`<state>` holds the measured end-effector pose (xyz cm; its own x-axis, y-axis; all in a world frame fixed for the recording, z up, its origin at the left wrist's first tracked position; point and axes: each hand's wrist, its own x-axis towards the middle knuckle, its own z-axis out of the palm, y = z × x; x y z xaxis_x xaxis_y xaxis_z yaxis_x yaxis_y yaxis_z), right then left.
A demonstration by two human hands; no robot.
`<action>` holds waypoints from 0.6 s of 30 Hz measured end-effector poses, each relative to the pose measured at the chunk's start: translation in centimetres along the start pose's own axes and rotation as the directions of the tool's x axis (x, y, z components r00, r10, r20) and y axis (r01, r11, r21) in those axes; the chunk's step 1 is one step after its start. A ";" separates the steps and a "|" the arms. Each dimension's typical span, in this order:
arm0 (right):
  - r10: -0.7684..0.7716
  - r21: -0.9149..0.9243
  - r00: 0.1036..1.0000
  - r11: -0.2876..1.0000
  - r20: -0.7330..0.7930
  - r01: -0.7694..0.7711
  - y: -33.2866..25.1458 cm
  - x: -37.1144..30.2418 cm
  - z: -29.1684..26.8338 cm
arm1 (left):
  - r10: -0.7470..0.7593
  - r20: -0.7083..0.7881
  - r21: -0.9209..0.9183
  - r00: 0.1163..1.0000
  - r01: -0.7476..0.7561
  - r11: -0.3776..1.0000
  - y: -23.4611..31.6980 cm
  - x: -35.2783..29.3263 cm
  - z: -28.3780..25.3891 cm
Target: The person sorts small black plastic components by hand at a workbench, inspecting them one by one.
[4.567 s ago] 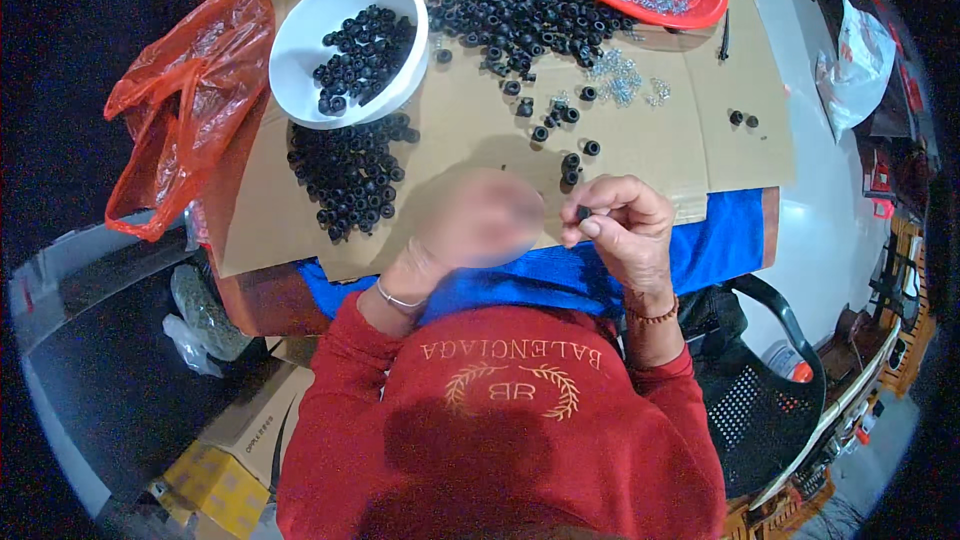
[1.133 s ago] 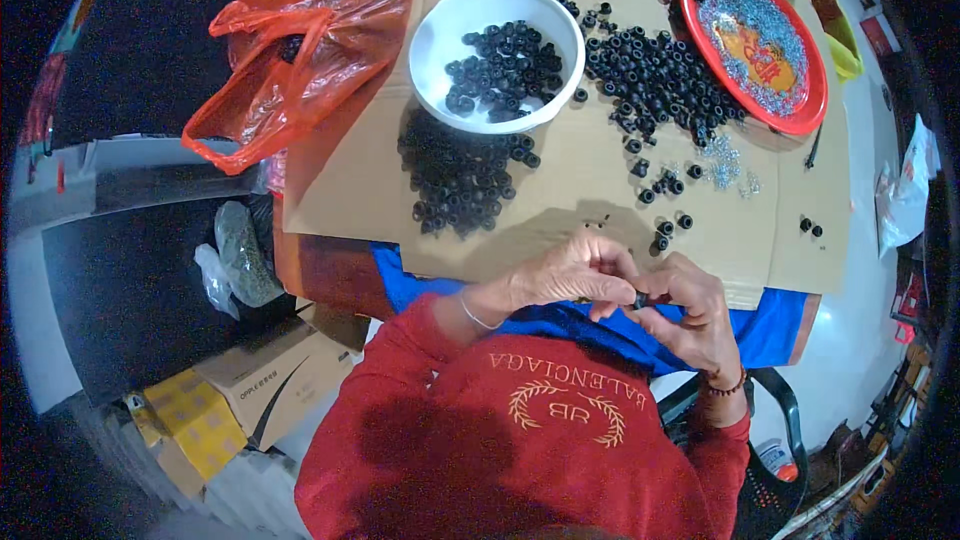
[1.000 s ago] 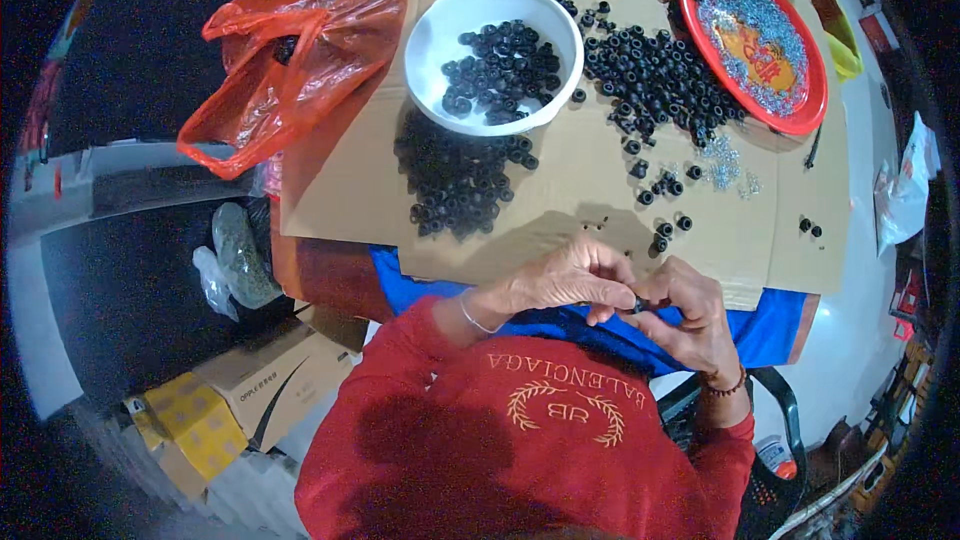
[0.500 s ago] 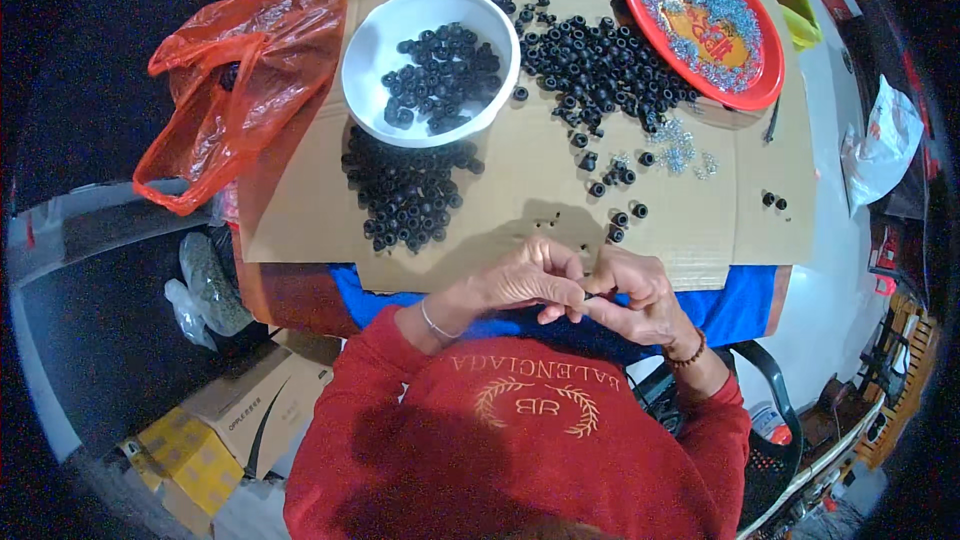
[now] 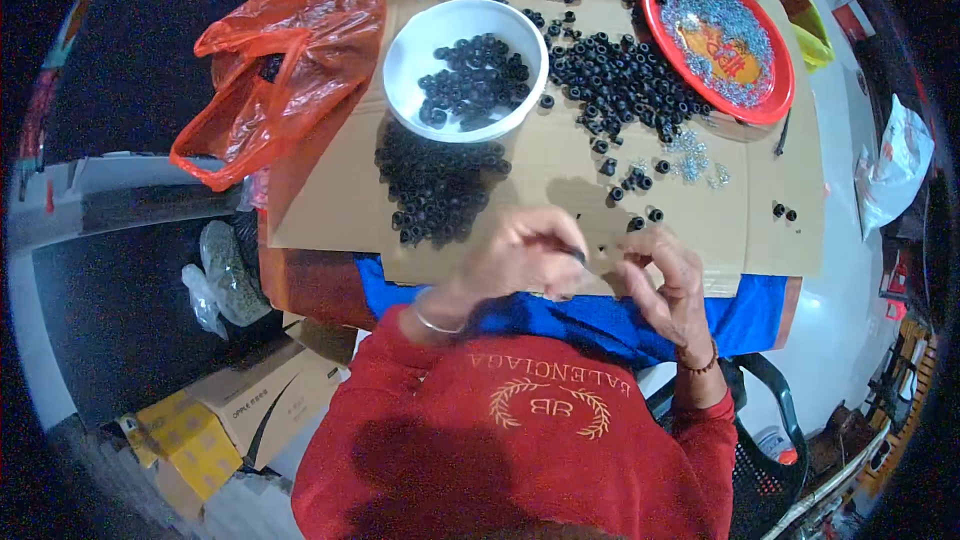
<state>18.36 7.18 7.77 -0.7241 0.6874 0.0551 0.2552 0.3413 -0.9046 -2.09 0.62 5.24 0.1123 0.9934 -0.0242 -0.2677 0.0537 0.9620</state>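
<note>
A: ok so biggest thing in front of you is that cardboard sheet (image 5: 720, 230), with the red plastic bag (image 5: 340, 40) at its left edge.

B: yep, and your white bowl (image 5: 405, 70) has black pieces in it. Red plate (image 5: 775, 112) sits off to your right, and there's a loose pile of black pieces (image 5: 630, 80) between the two.

A: what about your hands tho?

B: they're apart, over the sheet's near edge. Your left hand (image 5: 525, 255) is a bit blurry, but the fingers are curled in and pinching at the tips. Your right hand (image 5: 668, 280) has its thumb spread away from the fingers, clear gap there.

A: and the smallest bit?

B: small black part (image 5: 577, 253), right at your left fingertips, on the side facing your right hand. Too blurred to make out its shape.
</note>
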 end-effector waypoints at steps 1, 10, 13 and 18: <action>-0.115 -0.121 0.992 0.987 -0.043 0.109 0.0 0.7 0.1 | 0.328 -0.107 0.273 0.939 -0.289 0.917 0.0 -0.1 -0.9; -0.425 -0.368 0.905 0.840 0.013 0.399 1.6 9.6 5.4 | 0.651 -0.128 0.992 0.748 0.097 0.083 5.1 3.7 -8.8; -0.477 -0.422 0.879 0.791 0.030 0.443 2.5 11.7 6.7 | 0.583 -0.160 0.983 0.797 0.181 0.023 4.7 4.1 -9.0; -0.511 -0.528 0.859 0.721 0.032 0.448 3.7 13.0 8.4 | 0.511 -0.196 0.973 0.837 0.231 -0.005 4.8 3.9 -9.6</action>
<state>4.49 11.95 1.62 -0.7731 0.3957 0.4957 0.1976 0.8929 -0.4047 -12.16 5.70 7.13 -0.2303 0.8787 0.4182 0.9583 0.1300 0.2545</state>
